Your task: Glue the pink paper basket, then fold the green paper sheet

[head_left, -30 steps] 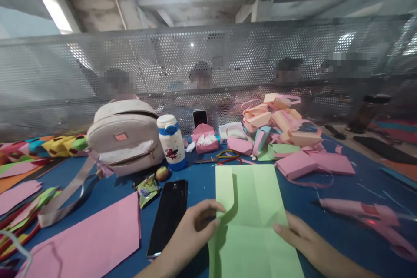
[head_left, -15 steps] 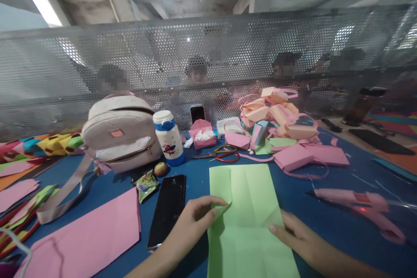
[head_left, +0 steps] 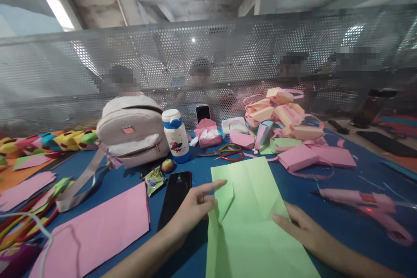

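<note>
A creased light green sheet of paper [head_left: 250, 208] lies in front of me on the blue table, with a small folded flap along its left edge. My left hand [head_left: 198, 204] is at that edge, its index finger stretched out over the flap and the other fingers curled; it touches the paper without gripping it. My right hand [head_left: 299, 221] rests at the sheet's right edge, thumb on top and fingers apart from it, partly beyond the edge. A black phone [head_left: 176, 195] lies just left of the paper, partly behind my left forearm.
Pink sheets [head_left: 97, 234] lie at the left. A backpack [head_left: 130, 134], a bottle [head_left: 176, 137], scissors [head_left: 231, 152] and a pile of paper bags [head_left: 280, 113] stand or lie behind. A pink glue gun [head_left: 368, 204] with a lit red light is at the right.
My left index finger has stretched out and moved up along the flap, which now shows a slanted lower corner. The view has shifted slightly, and the green sheet looks a little turned.
</note>
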Demonstrator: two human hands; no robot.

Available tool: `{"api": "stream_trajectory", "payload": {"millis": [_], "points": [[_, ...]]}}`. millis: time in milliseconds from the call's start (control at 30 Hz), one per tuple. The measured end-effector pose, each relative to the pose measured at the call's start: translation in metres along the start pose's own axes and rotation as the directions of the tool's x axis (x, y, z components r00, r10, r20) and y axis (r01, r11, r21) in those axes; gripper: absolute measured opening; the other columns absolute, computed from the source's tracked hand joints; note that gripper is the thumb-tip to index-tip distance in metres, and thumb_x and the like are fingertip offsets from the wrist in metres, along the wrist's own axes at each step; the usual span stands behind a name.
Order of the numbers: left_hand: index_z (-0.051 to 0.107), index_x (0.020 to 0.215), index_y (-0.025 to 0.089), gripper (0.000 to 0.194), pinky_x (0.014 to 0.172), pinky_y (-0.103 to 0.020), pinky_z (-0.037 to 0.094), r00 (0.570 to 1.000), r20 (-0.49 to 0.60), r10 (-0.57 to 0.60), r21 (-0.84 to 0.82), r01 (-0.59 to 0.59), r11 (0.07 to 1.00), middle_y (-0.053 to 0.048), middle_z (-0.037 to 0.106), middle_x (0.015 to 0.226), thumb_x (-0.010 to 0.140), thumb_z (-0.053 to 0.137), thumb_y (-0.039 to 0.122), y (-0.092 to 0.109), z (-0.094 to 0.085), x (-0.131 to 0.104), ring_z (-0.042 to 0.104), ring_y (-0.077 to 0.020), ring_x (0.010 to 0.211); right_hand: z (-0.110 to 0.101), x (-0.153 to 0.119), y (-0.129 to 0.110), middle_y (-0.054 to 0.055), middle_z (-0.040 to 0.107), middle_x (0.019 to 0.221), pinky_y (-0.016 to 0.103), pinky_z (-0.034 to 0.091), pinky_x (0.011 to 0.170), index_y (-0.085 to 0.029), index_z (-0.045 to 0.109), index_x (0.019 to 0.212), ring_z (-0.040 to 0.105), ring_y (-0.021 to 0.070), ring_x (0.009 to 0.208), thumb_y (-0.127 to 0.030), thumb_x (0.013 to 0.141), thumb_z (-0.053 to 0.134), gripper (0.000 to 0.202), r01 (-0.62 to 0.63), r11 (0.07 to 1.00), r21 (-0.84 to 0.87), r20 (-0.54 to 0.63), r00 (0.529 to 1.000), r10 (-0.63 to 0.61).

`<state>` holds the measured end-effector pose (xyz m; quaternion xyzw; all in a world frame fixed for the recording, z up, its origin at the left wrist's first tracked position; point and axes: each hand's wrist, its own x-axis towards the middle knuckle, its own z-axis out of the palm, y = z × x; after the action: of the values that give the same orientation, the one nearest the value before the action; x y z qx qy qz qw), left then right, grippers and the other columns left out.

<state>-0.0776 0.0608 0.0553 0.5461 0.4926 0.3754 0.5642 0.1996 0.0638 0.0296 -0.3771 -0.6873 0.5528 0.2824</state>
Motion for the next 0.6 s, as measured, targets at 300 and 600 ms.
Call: {"api": "stream_trajectory", "payload": {"millis": [300,600], "points": [[0.027,0.152,0.010,0.107,0.051,-0.020,0.041,0.995,0.035,-0.098,-0.070,0.100,0.993,-0.003,0.071,0.071,0.062,0.082,0.030,-0.011,-0.004,0.006,0.063,-0.0169,0.058,0.001,-0.001,-0.003,0.012,0.071,0.113,0.045,0.054,0.091,-0.018,0.064,0.129,0.067,0.0315,0.103,-0.060,0.094,0.048,0.057,0.006,1.000,0.008,0.050,0.999,-0.007],[0.068,0.118,0.018,0.061,0.049,-0.019,0.050,0.955,0.174,-0.239,-0.090,0.257,0.962,-0.010,0.075,0.104,0.061,0.088,0.023,-0.004,-0.012,-0.007,0.071,-0.0236,0.081,0.002,0.003,-0.010,0.012,0.070,0.120,0.048,0.054,0.090,-0.019,0.054,0.139,0.069,0.0311,0.101,-0.054,0.095,0.051,0.056,-0.065,0.986,0.152,0.120,0.992,0.047]]}}
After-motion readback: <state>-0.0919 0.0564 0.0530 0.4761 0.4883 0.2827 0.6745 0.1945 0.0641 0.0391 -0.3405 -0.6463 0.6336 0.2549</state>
